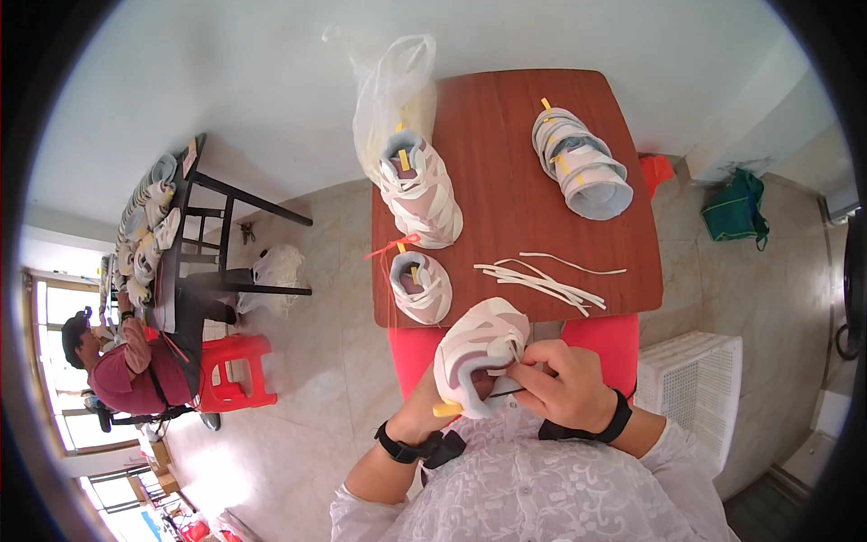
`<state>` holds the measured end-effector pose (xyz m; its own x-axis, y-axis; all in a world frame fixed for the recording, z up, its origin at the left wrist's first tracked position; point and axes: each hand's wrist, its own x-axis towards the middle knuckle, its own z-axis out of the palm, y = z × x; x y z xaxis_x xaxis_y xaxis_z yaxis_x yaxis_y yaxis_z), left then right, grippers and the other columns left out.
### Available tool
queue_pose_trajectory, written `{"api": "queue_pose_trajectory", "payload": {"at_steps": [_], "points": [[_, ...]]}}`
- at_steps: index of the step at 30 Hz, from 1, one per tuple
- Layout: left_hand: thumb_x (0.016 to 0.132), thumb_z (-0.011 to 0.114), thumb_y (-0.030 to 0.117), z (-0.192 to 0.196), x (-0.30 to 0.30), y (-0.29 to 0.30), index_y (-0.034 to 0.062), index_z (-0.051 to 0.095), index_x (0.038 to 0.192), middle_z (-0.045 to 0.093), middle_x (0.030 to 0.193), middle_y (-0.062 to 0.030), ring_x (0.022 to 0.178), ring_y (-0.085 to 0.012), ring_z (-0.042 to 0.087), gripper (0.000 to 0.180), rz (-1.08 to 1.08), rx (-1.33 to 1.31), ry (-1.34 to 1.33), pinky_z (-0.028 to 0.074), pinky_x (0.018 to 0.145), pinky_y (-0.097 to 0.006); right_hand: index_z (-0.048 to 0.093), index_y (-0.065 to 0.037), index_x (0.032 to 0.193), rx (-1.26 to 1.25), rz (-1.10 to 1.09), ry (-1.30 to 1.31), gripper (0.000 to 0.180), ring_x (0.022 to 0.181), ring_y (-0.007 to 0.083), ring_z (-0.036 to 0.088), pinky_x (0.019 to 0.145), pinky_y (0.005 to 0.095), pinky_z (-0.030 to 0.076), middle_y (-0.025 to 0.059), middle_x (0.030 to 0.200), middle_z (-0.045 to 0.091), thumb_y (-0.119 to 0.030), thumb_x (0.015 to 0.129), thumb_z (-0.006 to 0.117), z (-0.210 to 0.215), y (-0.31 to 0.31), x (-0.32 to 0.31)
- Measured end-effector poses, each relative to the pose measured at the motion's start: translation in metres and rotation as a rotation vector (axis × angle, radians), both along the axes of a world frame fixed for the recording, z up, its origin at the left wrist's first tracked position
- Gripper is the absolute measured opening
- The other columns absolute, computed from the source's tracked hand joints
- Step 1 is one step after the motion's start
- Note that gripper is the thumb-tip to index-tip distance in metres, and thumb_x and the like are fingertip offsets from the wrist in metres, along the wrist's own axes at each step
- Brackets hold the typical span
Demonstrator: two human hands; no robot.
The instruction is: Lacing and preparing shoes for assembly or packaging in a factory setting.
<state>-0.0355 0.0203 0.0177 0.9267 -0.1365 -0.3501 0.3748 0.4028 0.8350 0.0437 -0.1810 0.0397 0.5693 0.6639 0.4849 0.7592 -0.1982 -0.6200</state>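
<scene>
Over my lap, a white and pale pink shoe upper (470,343) with a yellow pull tab is tilted toward me. My left hand (422,408) grips it from the left side, its fingers partly hidden by the upper. At the eyelet edge my right hand (571,387) is closed in a pinch around a thin dark rod (508,393), whose tip points into the opening. Several loose white laces (542,285) lie near the table's front edge. On the left stands a smaller-looking laced upper (422,294), with a red cord (393,247) beside it.
The brown table (506,181) also carries stacked laced uppers (424,203), nested uppers (582,167) and a clear plastic bag (393,99). A white crate (691,384) stands to the right. Left, a person (135,375) sits at another table with many uppers, near a red stool (235,366).
</scene>
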Motion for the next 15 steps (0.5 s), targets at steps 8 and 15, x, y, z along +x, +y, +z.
{"api": "queue_pose_trajectory", "payload": {"at_steps": [8, 15], "points": [[0.077, 0.077, 0.008, 0.028, 0.006, 0.007, -0.0002, 0.058, 0.123, 0.066, 0.115, -0.008, 0.104, -0.0126, 0.06, 0.051, -0.112, 0.273, -0.131, 0.047, 0.089, -0.029, 0.063, -0.006, 0.094, 0.01, 0.022, 0.082, 0.021, 0.066, 0.0271, 0.062, 0.057, 0.0368, 0.05, 0.0079, 0.085, 0.061, -0.011, 0.074, 0.07, -0.004, -0.006, -0.003], [0.077, 0.078, 0.01, 0.035, 0.016, 0.009, 0.0004, 0.056, 0.124, 0.064, 0.116, -0.0075, 0.105, -0.0151, 0.06, 0.053, -0.208, 0.266, -0.238, 0.048, 0.089, -0.029, 0.064, -0.004, 0.086, 0.016, 0.043, -0.011, 0.02, 0.065, 0.0237, 0.061, 0.055, 0.0336, 0.049, 0.0069, 0.088, 0.058, -0.008, 0.068, 0.072, 0.001, -0.005, 0.002]]}}
